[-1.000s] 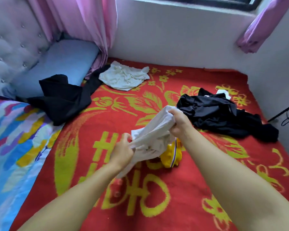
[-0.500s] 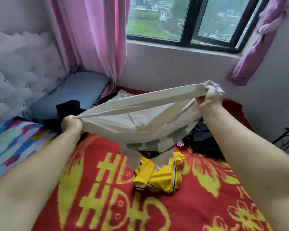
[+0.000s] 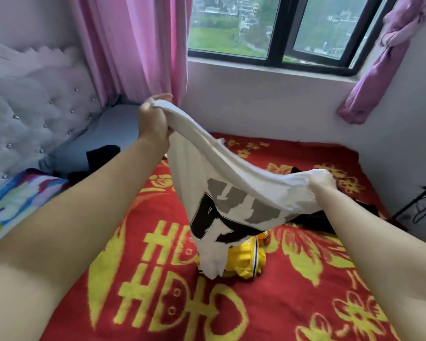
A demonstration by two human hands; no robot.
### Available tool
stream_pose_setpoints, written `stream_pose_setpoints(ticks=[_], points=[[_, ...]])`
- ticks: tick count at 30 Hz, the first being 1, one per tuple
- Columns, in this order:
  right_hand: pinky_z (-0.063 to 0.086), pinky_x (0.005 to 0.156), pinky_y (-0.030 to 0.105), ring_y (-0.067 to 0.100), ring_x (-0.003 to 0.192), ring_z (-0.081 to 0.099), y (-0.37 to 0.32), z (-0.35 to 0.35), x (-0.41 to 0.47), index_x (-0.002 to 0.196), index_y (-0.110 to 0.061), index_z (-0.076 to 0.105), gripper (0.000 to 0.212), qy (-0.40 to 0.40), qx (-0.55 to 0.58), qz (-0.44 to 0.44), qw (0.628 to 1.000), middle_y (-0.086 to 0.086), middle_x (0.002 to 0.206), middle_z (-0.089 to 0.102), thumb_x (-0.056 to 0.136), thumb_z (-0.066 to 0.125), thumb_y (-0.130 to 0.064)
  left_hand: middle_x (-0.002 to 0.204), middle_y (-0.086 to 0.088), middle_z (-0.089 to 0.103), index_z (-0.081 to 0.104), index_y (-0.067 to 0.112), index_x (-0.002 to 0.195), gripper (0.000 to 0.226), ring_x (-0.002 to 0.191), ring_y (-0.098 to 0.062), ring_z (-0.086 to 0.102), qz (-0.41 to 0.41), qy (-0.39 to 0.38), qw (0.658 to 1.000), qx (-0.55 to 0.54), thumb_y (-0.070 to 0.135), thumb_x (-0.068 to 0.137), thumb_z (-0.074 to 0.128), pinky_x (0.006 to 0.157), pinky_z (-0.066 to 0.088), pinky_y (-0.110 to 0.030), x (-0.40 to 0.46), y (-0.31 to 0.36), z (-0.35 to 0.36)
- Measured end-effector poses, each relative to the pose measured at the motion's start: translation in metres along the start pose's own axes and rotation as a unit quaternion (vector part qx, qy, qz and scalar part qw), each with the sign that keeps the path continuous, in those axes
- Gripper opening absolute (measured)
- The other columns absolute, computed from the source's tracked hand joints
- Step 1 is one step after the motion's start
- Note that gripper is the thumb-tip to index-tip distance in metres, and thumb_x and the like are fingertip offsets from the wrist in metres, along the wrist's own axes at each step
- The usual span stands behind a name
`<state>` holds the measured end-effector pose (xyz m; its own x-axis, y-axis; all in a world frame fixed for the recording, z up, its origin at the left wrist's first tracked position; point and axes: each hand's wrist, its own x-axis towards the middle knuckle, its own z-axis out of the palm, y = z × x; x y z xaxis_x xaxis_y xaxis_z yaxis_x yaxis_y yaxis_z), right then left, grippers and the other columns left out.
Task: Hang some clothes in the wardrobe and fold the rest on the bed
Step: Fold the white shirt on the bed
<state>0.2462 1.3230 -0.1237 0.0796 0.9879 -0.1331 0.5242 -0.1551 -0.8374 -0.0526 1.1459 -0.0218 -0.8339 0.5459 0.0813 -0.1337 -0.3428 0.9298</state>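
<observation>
The bed (image 3: 143, 279), under its red and yellow blanket, lies below both grips. Between the two grips a white printed T-shirt (image 3: 221, 193) is stretched in the air, probably to shake it open and find its edges before folding. Its tail droops onto a yellow jersey (image 3: 246, 262) beneath. The left hand (image 3: 153, 124), raised higher, clenches one bunched edge; the right hand (image 3: 321, 182), lower, clenches the opposite edge in a fist.
</observation>
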Motion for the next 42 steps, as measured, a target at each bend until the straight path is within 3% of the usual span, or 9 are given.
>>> stream_pose_setpoints(ticks=[10,14,18,26,29,33,37,39,42], points=[[0.044,0.084,0.033,0.022,0.088,0.053,-0.107,-0.070,-0.020,0.102,0.006,0.059,0.033,0.203,0.056,-0.424,0.881,0.010,0.092,0.056,0.096,0.036,-0.017,0.087,-0.003,0.061,0.056,0.024,0.083,0.020,0.082,-0.018,0.056,0.247,0.109,0.962,0.030,0.008,0.080,0.046,0.075,0.048,-0.035,0.030,0.061,-0.001],[0.048,0.074,0.029,0.017,0.082,0.054,-0.119,-0.058,-0.009,0.109,-0.008,0.049,0.014,-0.001,0.033,-0.342,0.939,0.007,0.093,0.054,0.097,0.045,-0.014,0.093,0.000,0.055,0.057,0.018,0.100,0.015,0.082,-0.015,0.050,0.196,0.059,0.959,0.198,0.013,0.089,0.047,0.073,0.043,-0.027,0.041,0.020,-0.004],[0.046,0.074,0.024,0.013,0.079,0.056,-0.060,-0.020,0.007,0.103,-0.013,0.055,0.011,-0.266,-0.037,-0.092,0.959,0.002,0.088,0.058,0.097,0.054,-0.021,0.097,0.003,0.046,0.038,0.025,0.118,0.028,0.075,-0.012,0.051,-0.086,-0.082,0.942,0.312,0.014,0.095,0.050,0.068,0.045,-0.027,0.037,-0.073,-0.047],[0.039,0.045,0.016,0.006,0.045,0.055,0.181,0.098,-0.032,0.108,0.000,0.065,0.022,-0.445,-0.301,0.035,0.842,0.006,0.065,0.058,0.091,0.051,0.001,0.083,-0.010,0.057,0.055,0.009,0.092,0.018,0.064,-0.019,0.053,-0.372,-0.269,0.736,0.498,0.003,0.094,0.038,0.047,0.035,-0.022,-0.096,-0.284,-0.154],[0.048,0.081,0.025,0.018,0.100,0.063,0.272,0.134,-0.054,0.117,-0.018,0.064,0.032,-0.527,-0.429,-0.019,0.733,0.006,0.112,0.067,0.089,0.051,-0.010,0.104,-0.014,0.066,0.061,0.003,0.109,0.026,0.088,-0.022,0.060,-0.356,-0.364,0.645,0.569,0.008,0.092,0.042,0.072,0.046,-0.027,-0.142,-0.357,-0.172],[0.019,0.112,0.052,0.025,0.144,0.018,0.364,0.161,-0.087,0.147,-0.025,0.027,0.073,-0.524,-0.589,-0.117,0.603,0.008,0.154,0.020,0.082,0.063,-0.027,0.140,-0.007,0.046,0.041,0.016,0.138,0.048,0.128,-0.022,0.044,-0.258,-0.482,0.530,0.648,0.020,0.090,0.046,0.101,0.039,-0.032,-0.198,-0.429,-0.186],[0.054,0.072,0.042,0.034,0.089,0.064,0.387,0.177,-0.087,0.088,-0.014,0.066,0.040,-0.379,-0.553,-0.274,0.689,0.013,0.093,0.059,0.053,0.086,-0.015,0.157,-0.009,0.004,0.001,0.024,0.153,0.095,0.147,-0.022,0.004,-0.163,-0.519,0.416,0.729,0.045,0.084,0.062,0.114,0.016,-0.050,-0.223,-0.477,-0.199],[0.046,0.075,0.036,0.029,0.095,0.059,0.372,0.181,-0.073,0.094,-0.016,0.060,0.018,-0.388,-0.534,-0.241,0.712,0.010,0.096,0.060,0.079,0.070,-0.020,0.158,-0.009,0.004,0.000,0.021,0.153,0.099,0.147,-0.021,0.005,-0.126,-0.507,0.374,0.766,0.047,0.082,0.065,0.113,0.012,-0.056,-0.227,-0.483,-0.202],[0.034,0.068,0.034,0.020,0.084,0.052,0.347,0.181,-0.045,0.083,-0.018,0.045,0.015,-0.495,-0.362,-0.059,0.788,0.009,0.086,0.056,0.098,0.045,-0.022,0.135,-0.006,0.048,0.055,0.024,0.130,0.063,0.128,-0.023,0.046,-0.074,-0.420,0.457,0.780,0.036,0.072,0.076,0.105,0.033,-0.049,-0.221,-0.476,-0.200]])
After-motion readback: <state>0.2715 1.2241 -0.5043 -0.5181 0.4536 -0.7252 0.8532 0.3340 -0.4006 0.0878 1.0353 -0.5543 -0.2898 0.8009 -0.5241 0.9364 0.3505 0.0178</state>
